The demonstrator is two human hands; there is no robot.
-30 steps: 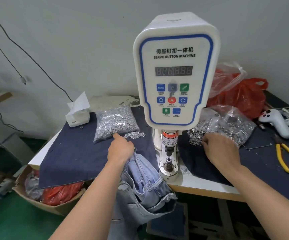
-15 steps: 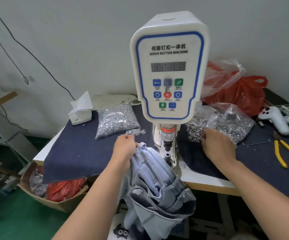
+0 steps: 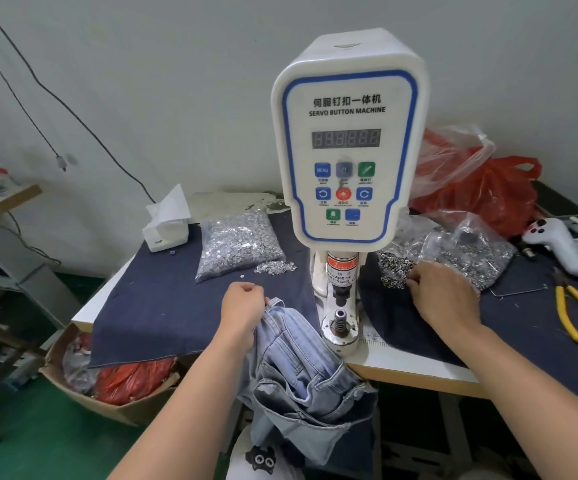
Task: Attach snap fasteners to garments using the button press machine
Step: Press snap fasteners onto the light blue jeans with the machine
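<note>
Since a second ago the left hand (image 3: 244, 308) has drawn back from the loose snaps near the bag and now sits lower on the cloth, while the right hand (image 3: 441, 294) stays at its pile. That left hand has its fingers curled tight on the upper edge of the pale denim garment (image 3: 301, 368), which hangs over the front edge of the table (image 3: 415, 370) at about 6 o'clock from the button press machine (image 3: 346, 140). The garment's top lies just beside the lower die (image 3: 340, 322), at its 9 o'clock, not yet on it. The right hand rests at 3 o'clock from the die with fingers bent down into a heap of ring-shaped snap parts (image 3: 393, 268); it seems to pinch one, though the fingertips are hidden, so I cannot tell.

At 10 o'clock from the die lies a clear bag of silvery snap caps (image 3: 237, 245), with a few loose caps (image 3: 275, 266) spilled just beside its near corner. Beyond the right hand a second clear bag of rings (image 3: 471, 251) lies open. Dark blue cloth (image 3: 163, 306) covers the tabletop on both sides of the machine. A tissue box (image 3: 166, 230) stands at the far left corner, yellow-handled pliers (image 3: 571, 310) lie at the right edge, and a red plastic bag (image 3: 488, 195) sits behind the machine at 2 o'clock.
</note>
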